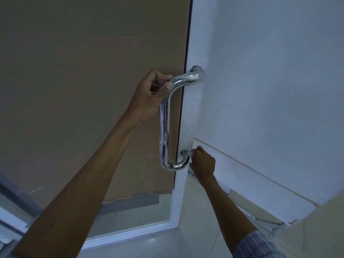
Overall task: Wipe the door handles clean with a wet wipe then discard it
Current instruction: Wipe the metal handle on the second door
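A chrome pull handle is fixed upright on the white stile of a glass door. Its two curved ends meet the stile at an upper mount and a lower mount. My left hand is closed around the handle's top bend, thumb on the front. My right hand is at the lower mount, on the door's edge side, with its fingers pinched. A small white scrap of wet wipe shows at the fingertips; the rest is hidden in the hand.
The door's glass pane fills the left. A white wall stands close on the right. Pale floor tiles lie below, with the door's bottom rail and a metal track along the wall's foot.
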Action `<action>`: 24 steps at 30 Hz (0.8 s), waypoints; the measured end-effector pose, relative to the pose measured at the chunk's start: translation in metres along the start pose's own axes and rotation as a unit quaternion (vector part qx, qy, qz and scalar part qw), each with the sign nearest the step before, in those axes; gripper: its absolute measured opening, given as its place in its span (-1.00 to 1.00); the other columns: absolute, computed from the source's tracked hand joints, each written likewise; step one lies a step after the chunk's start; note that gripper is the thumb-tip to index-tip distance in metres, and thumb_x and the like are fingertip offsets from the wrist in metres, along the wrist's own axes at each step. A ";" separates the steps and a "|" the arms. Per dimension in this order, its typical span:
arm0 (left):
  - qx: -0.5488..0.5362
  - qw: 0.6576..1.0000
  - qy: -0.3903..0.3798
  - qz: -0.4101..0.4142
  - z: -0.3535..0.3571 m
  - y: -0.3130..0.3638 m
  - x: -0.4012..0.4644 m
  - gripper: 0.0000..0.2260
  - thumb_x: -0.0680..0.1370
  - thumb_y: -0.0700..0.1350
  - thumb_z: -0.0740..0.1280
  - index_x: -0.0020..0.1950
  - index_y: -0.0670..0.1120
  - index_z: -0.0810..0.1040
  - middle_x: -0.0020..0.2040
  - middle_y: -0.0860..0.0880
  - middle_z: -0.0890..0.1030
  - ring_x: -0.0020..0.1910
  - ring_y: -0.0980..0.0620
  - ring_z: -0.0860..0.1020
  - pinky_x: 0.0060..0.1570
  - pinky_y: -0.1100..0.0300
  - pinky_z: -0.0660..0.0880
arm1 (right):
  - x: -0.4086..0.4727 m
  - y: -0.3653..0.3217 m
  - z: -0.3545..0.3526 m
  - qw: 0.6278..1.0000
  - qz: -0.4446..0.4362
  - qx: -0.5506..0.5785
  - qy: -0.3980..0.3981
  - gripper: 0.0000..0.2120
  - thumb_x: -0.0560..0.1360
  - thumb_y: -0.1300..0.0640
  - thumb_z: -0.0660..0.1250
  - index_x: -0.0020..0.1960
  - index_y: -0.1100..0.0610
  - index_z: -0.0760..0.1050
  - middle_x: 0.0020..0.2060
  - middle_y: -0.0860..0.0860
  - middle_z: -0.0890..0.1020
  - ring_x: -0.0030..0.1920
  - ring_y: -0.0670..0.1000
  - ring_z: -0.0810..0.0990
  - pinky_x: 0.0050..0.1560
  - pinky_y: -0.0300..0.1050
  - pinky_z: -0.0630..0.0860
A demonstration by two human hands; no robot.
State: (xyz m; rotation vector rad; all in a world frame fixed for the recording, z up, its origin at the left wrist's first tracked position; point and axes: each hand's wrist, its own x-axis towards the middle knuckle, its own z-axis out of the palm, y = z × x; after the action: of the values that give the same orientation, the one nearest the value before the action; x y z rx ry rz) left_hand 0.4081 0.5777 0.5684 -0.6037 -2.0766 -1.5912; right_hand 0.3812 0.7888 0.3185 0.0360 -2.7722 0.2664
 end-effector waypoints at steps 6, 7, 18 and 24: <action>-0.006 1.000 0.004 -0.002 -0.002 -0.003 0.001 -0.95 0.66 -0.10 0.39 0.06 0.05 0.56 0.10 0.00 0.65 -0.09 0.25 0.54 -0.03 0.22 0.50 | -0.010 0.004 -0.012 0.950 0.173 0.261 -0.001 -0.77 0.69 0.11 0.26 0.19 0.11 0.67 0.05 0.02 0.71 -0.14 -0.04 0.70 -0.19 -0.19 0.51; -0.007 1.000 0.004 -0.004 -0.002 -0.004 0.001 -0.96 0.66 -0.10 0.39 0.07 0.04 0.56 0.08 0.01 0.65 -0.10 0.26 0.54 -0.03 0.22 0.50 | -0.012 0.002 -0.016 0.920 0.195 0.340 0.001 -0.78 0.69 0.13 0.27 0.19 0.15 0.67 0.00 0.03 0.70 -0.29 -0.17 0.68 -0.28 -0.32 0.50; 0.143 0.986 0.078 0.031 0.012 0.009 -0.020 -0.71 0.62 -0.19 0.31 0.33 0.01 0.57 0.17 0.04 0.58 0.12 0.19 0.52 0.21 0.30 0.44 | -0.032 -0.001 -0.069 0.642 0.260 0.710 -0.121 -0.76 0.70 0.14 0.29 0.26 0.23 0.64 0.05 0.25 0.64 -0.32 0.07 0.58 -0.25 -0.04 0.61; 0.278 0.942 0.120 0.142 0.041 0.005 -0.092 -0.69 0.53 -0.34 0.25 0.20 -0.11 0.60 0.08 -0.04 0.51 0.08 -0.03 0.46 0.19 0.07 0.37 | -0.048 -0.010 -0.098 0.548 0.239 0.785 -0.164 -0.75 0.70 0.06 0.31 0.25 0.17 0.65 0.20 0.17 0.70 -0.35 -0.06 0.54 -0.21 -0.15 0.61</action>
State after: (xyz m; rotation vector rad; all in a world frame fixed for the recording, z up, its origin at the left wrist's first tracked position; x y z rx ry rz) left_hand 0.4808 0.6124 0.5080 -0.4473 -2.0118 -0.8135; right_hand 0.4606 0.7970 0.3940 -0.2437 -1.6579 2.8822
